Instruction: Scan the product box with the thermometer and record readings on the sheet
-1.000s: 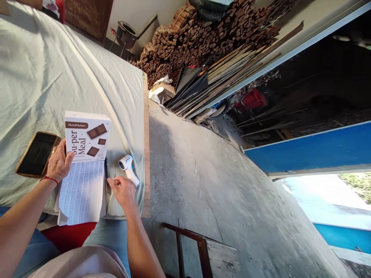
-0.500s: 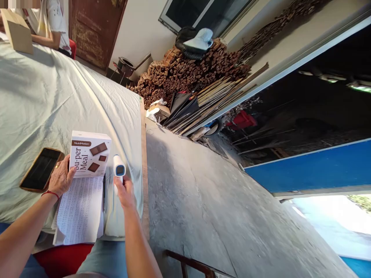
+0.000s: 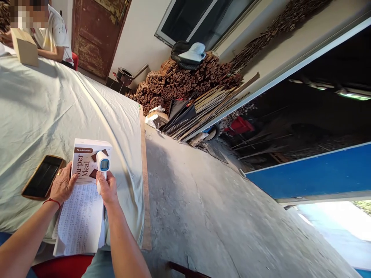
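A white NutriMotion box (image 3: 80, 161) with brown pictures stands on the cloth-covered table at the top of a handwritten sheet. My left hand (image 3: 61, 183) grips its left edge, the thumb lying at the lower front corner. Wrapped around the handle of a white infrared thermometer (image 3: 100, 156) with a blue-rimmed screen is my right hand (image 3: 107, 187). The thermometer is in front of the box's right part and covers some of its pictures; whether they touch I cannot tell. Under both hands lie the written papers (image 3: 78, 224), with a pen (image 3: 104, 213) along their right edge, partly hidden by my right arm.
Left of my left hand lies a phone (image 3: 43, 177) in a brown case. A person (image 3: 56, 36) sits at the far left behind a cardboard box (image 3: 26, 48). The table's right edge (image 3: 145, 170) borders a concrete floor (image 3: 197, 200); stacked firewood (image 3: 176, 79) stands by the wall.
My right hand has moved left with the thermometer, from beside the box to in front of it. The left hand stays at the box. The whole view has shifted slightly.
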`<state>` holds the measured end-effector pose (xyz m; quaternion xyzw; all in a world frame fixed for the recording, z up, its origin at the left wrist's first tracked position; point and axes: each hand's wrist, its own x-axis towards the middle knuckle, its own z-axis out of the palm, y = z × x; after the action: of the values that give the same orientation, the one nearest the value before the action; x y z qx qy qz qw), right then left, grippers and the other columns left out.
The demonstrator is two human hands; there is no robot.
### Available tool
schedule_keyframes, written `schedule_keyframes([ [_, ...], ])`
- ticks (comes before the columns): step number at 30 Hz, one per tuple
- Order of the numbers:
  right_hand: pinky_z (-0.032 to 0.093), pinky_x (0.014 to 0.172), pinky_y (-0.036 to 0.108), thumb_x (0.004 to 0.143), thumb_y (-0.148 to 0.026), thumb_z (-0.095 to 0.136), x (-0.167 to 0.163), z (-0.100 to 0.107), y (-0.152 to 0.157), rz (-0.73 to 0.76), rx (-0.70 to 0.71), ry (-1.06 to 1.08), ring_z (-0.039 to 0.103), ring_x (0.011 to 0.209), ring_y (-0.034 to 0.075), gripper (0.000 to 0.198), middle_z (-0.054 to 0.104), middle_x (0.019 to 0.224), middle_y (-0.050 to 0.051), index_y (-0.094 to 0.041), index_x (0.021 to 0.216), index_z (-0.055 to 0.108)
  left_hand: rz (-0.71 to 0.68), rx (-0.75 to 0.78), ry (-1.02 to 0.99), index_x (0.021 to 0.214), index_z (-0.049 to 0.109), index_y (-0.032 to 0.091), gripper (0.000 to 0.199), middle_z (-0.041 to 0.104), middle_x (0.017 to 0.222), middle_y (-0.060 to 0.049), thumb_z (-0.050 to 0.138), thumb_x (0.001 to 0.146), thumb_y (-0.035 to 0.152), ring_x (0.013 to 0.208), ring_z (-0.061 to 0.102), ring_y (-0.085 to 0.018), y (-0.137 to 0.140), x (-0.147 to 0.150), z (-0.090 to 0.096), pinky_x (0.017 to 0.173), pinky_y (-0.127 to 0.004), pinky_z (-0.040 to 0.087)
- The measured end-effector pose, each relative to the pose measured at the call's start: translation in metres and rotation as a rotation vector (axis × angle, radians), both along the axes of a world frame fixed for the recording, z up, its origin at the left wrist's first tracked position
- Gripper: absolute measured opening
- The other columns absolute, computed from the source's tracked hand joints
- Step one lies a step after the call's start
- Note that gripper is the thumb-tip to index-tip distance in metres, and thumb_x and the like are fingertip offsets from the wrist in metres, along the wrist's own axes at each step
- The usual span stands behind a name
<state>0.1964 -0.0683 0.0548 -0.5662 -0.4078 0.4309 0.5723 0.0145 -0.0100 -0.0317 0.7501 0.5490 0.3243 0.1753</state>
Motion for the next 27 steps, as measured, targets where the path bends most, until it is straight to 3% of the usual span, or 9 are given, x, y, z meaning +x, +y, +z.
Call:
schedule_keyframes([
  [9,0.037,0.055,0.027,0.068,-0.071,0.076,-0.01,0.007,0.0,-0.023,0.004,0.227,0.043,0.057,0.012,0.051,0.049,0.06,-0.005,-0.024,0.076,0.056,-0.007,-0.009,0.012,0.139,0.054,0.016,0.075,0.072,0.117,-0.018,0.02,0.099,0.069,0.113,0.065,-0.036,-0.001,0.0,0.003,0.096,-0.047,0.052],
  [15,0.037,0.052,0.028,0.065,-0.072,0.08,-0.016,0.006,-0.005,0.083,-0.065,0.422,0.046,0.052,0.013,0.054,0.054,0.061,-0.004,-0.023,0.083,0.064,0.0,-0.008,0.011,0.144,0.049,0.015,0.077,0.071,0.123,-0.019,0.032,0.095,0.072,0.115,0.065,-0.037,-0.002,0.002,0.007,0.098,-0.05,0.052],
  [19,0.038,0.052,0.029,0.06,-0.073,0.085,-0.017,0.011,-0.023,0.081,-0.105,0.511,0.047,0.052,0.013,0.061,0.056,0.062,-0.002,-0.022,0.091,0.07,-0.024,-0.006,0.023,0.144,0.047,0.016,0.076,0.071,0.122,-0.02,0.039,0.092,0.072,0.115,0.065,-0.038,-0.002,0.002,0.012,0.1,-0.052,0.051],
  [27,0.035,0.053,0.027,0.062,-0.074,0.084,0.002,0.016,-0.07,0.03,-0.119,0.471,0.045,0.051,0.011,0.059,0.055,0.057,-0.003,-0.02,0.072,0.062,-0.023,0.0,0.074,0.138,0.051,0.019,0.068,0.069,0.111,-0.019,0.038,0.094,0.069,0.108,0.065,-0.041,0.008,-0.001,0.011,0.093,-0.055,0.052],
])
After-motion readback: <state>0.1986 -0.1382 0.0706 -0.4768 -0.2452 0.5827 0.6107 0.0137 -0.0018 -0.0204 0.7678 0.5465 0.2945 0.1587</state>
